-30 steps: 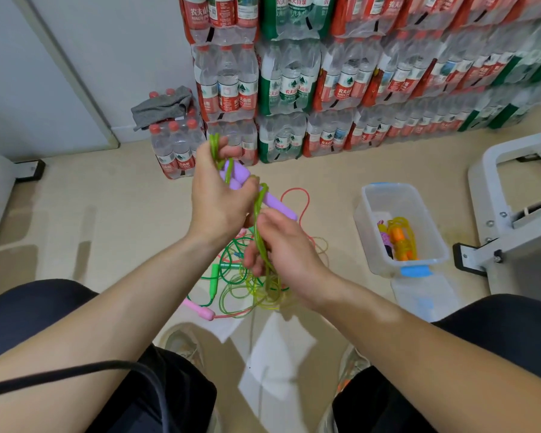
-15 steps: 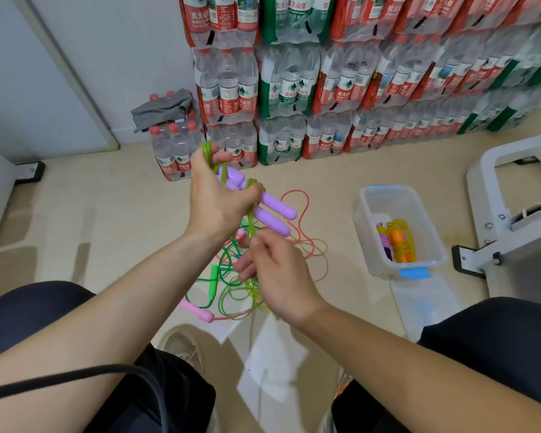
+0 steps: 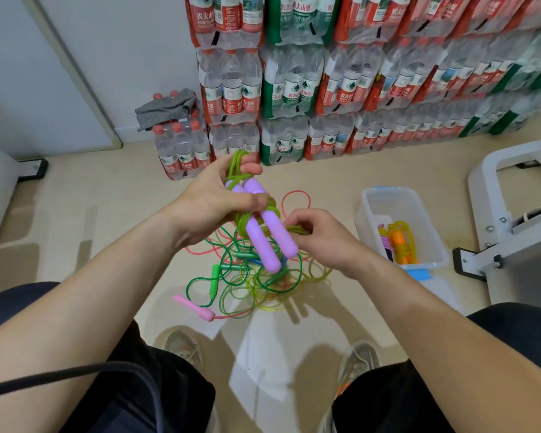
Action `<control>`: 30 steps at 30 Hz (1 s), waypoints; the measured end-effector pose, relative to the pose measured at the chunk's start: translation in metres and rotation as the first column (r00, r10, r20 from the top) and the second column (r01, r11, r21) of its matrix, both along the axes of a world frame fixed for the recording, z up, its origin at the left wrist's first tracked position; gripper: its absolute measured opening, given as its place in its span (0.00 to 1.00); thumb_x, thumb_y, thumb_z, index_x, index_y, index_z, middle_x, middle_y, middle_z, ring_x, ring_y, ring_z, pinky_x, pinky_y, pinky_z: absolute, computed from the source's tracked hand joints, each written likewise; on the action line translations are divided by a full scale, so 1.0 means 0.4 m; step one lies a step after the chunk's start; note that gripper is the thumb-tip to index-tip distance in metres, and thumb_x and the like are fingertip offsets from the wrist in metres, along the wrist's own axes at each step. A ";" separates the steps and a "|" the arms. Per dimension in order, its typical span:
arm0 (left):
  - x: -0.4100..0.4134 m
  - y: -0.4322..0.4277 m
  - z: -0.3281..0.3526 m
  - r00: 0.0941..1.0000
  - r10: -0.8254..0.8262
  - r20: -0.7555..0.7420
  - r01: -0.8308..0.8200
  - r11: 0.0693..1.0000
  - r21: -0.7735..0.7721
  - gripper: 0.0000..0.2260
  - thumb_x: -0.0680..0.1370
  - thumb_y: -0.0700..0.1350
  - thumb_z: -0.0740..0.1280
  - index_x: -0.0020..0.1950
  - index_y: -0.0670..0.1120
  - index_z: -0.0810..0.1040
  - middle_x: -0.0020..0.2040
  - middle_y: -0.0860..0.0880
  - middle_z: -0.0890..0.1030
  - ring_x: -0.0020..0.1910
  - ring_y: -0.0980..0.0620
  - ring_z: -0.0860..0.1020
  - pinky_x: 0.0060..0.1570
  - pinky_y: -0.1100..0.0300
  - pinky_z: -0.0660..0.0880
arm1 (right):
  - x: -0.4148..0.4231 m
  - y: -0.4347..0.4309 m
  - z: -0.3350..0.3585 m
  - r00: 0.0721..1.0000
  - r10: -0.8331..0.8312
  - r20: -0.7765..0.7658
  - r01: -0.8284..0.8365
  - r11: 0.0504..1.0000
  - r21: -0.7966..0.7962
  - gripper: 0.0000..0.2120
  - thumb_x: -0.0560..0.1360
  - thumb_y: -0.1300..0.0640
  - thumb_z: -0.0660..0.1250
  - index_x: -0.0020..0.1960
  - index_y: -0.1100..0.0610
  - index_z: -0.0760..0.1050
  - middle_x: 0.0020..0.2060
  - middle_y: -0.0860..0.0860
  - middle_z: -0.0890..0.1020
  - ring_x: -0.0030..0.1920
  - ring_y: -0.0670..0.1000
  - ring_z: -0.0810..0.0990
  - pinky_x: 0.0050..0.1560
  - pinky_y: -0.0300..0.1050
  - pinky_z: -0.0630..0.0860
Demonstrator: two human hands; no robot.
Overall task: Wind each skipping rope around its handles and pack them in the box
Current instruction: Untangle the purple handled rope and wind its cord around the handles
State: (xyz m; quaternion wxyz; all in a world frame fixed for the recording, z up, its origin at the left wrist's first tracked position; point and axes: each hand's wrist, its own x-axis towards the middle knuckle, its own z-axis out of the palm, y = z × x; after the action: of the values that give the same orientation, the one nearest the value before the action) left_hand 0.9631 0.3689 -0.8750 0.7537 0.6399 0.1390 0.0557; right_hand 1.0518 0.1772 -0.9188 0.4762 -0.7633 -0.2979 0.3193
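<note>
1. Fingers (image 3: 250,168) of L hand (image 3: 213,198) are clenched round 2 purple handles (image 3: 264,242) plus lime rope (image 3: 242,218). Thumb lies across the front, index is up top beside a rope loop poking out above the fist.
2. L forearm comes in from lower left, hand held up over the floor (image 3: 107,229). Handles sit side by side, tilted, free ends pointing down-right twd the other hand.
3. R hand (image 3: 322,239): fingers curled, pinching a strand of the lime rope just beside the handles' right side. R forearm comes in from lower right.
4. Task rope right now: in the air btwn both hands, several turns round the handles' upper part, not in the box.
5. Count, floor pile (image 3: 256,282) under the hands: tangled strands in red, dk green and yellowish. 1 green handle (image 3: 214,278) and 1 pink handle (image 3: 194,307) show plainly; anything else in the tangle is too buried to count.
6. Box (image 3: 388,191): 1, clear plastic, open, on the floor right of R hand. Inside is 1 bundle w/ orange handles (image 3: 402,242) and yellow rope, plus a purple bit beside it; can't tell what.
7. Bkgd: water-bottle packs (image 3: 294,89) stacked at the wall, 1 grey cloth (image 3: 166,107) on a low pack, 2 shoes (image 3: 181,345) at the bottom, white frame (image 3: 512,189) far right.
</note>
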 end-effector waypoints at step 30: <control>0.018 0.007 -0.044 0.988 0.023 0.151 -0.115 0.759 0.640 0.34 0.67 0.37 0.77 0.67 0.52 0.65 0.58 0.59 0.74 0.51 0.60 0.76 0.57 0.57 0.74 | -0.079 0.029 0.075 0.835 -0.127 -0.536 0.230 0.965 0.129 0.09 0.83 0.62 0.58 0.51 0.60 0.77 0.30 0.50 0.77 0.26 0.49 0.74 0.30 0.42 0.76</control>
State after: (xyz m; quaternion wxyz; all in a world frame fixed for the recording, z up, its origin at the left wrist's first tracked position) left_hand 0.9703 0.3717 -0.8924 0.4917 0.8497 0.0839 0.1709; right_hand 1.0201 0.1889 -0.8889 0.6367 -0.6238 -0.1133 0.4390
